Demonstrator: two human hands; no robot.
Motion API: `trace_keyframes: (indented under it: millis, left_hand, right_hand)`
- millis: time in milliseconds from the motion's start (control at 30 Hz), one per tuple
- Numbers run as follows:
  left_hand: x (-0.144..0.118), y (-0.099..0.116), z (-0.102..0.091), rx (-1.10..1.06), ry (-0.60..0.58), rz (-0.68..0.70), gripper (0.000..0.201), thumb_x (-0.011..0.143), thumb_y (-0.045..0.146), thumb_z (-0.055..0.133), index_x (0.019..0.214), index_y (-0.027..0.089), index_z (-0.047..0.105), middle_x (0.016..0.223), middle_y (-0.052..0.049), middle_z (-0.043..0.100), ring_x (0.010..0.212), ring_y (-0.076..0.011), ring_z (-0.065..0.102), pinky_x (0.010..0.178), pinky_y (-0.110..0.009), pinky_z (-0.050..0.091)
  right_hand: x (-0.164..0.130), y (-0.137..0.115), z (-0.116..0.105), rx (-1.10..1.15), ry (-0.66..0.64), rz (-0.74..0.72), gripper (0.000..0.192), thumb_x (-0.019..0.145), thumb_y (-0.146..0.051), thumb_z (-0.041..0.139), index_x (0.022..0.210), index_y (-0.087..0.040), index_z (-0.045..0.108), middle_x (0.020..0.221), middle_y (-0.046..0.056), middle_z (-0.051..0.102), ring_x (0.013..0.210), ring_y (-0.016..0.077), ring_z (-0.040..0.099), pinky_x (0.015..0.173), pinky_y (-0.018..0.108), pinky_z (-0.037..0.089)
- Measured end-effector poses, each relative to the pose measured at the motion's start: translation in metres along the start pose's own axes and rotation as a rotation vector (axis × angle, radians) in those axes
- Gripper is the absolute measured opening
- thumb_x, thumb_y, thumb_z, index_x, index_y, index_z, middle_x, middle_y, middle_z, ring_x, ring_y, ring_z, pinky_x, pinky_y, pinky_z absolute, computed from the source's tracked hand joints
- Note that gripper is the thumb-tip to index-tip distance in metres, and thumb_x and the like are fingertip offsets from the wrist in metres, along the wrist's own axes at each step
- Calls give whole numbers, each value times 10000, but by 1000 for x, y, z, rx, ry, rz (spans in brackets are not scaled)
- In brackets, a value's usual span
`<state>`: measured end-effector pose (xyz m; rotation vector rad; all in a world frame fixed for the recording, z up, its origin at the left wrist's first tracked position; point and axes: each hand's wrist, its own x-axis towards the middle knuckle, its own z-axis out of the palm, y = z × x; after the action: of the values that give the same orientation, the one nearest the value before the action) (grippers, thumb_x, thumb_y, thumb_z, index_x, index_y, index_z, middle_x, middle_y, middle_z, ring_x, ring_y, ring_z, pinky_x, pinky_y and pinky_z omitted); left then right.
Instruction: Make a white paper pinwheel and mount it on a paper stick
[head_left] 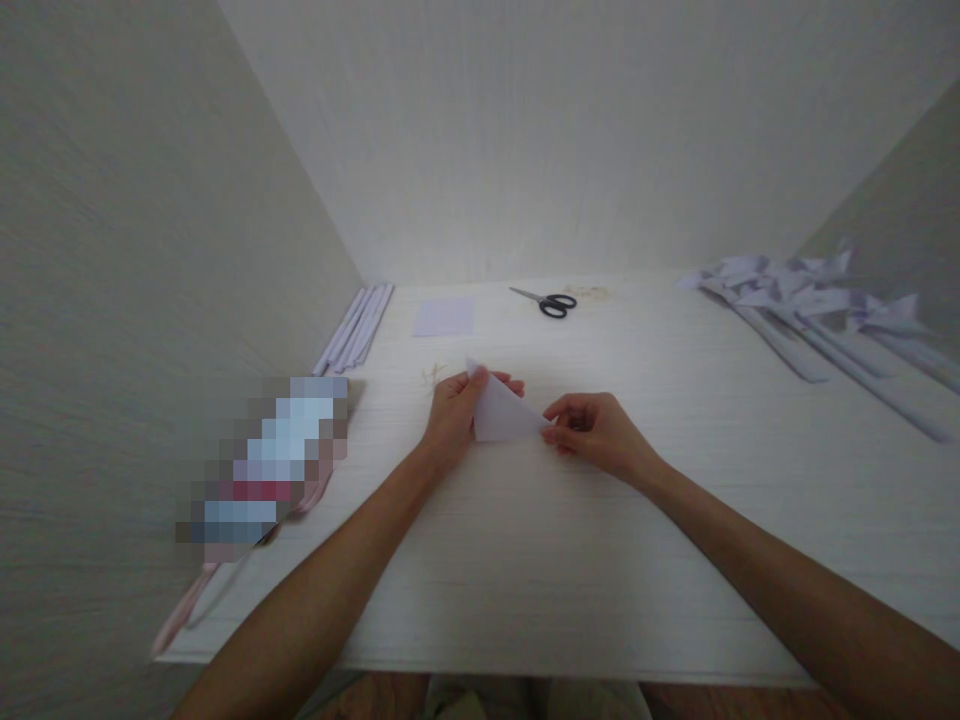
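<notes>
A pale lilac sheet of paper folded into a triangle point(501, 412) lies near the middle of the white table point(525, 560). My left hand point(457, 408) grips its left corner, thumb on top. My right hand point(596, 430) pinches its right tip between thumb and fingers. Both forearms reach in from the near edge.
Black-handled scissors point(550, 301) lie at the back, with a flat lilac square point(444, 317) to their left. Rolled paper sticks point(357, 326) line the left wall. A heap of folded paper shapes on sticks point(817, 310) fills the back right. A blurred-out item point(262, 470) sits at the left.
</notes>
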<state>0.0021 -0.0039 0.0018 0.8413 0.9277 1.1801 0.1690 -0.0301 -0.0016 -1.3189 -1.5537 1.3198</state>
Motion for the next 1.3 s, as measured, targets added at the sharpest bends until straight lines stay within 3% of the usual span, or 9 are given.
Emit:
trace_keyframes:
  millis: [267,500,767,1033,1200,1300]
  left_hand:
    - [-3,6,4,-42,13,-65,217,710,313,540,651,110,588,648,-83,656,614,-161,612,620,-304,493]
    - [-6,5,6,-144,34,-236,221,731,317,509,622,138,579,661,-72,648,597,-141,594,608,-284,494]
    - [-7,-4,8,44,32,-43,266,687,376,550,664,114,592,641,-80,661,563,-148,599,571,-277,481]
    - [-12,-16,16,139,39,17,326,667,429,549,753,127,634,710,-85,677,598,-169,618,615,-304,481]
    - [-13,-16,18,69,73,-27,316,657,418,563,743,122,631,683,-83,673,592,-173,618,597,-306,485]
    - [-14,-14,19,21,87,-48,312,654,411,568,728,112,619,669,-90,669,615,-181,622,600,-310,488]
  right_hand:
    - [2,-1,-3,-55,-29,-39,134,611,-213,606,727,-145,599,460,-48,516,406,69,477,425,200,369]
    - [0,-1,-4,-17,-78,-58,157,621,-253,608,737,-149,585,485,-52,494,421,69,476,432,200,372]
    - [-4,-1,-4,-103,-211,-149,117,667,-264,563,685,-150,543,588,-30,478,509,68,430,465,192,350]
    - [-2,-2,8,-186,-38,-211,316,757,-392,437,547,-156,459,546,-26,408,487,70,351,430,195,275]
    - [-4,-5,12,-163,23,-243,293,749,-358,453,526,-170,434,623,9,520,586,116,470,511,216,347]
    - [-4,-7,12,-198,59,-251,290,749,-350,453,523,-168,448,575,3,505,547,111,460,503,221,341]
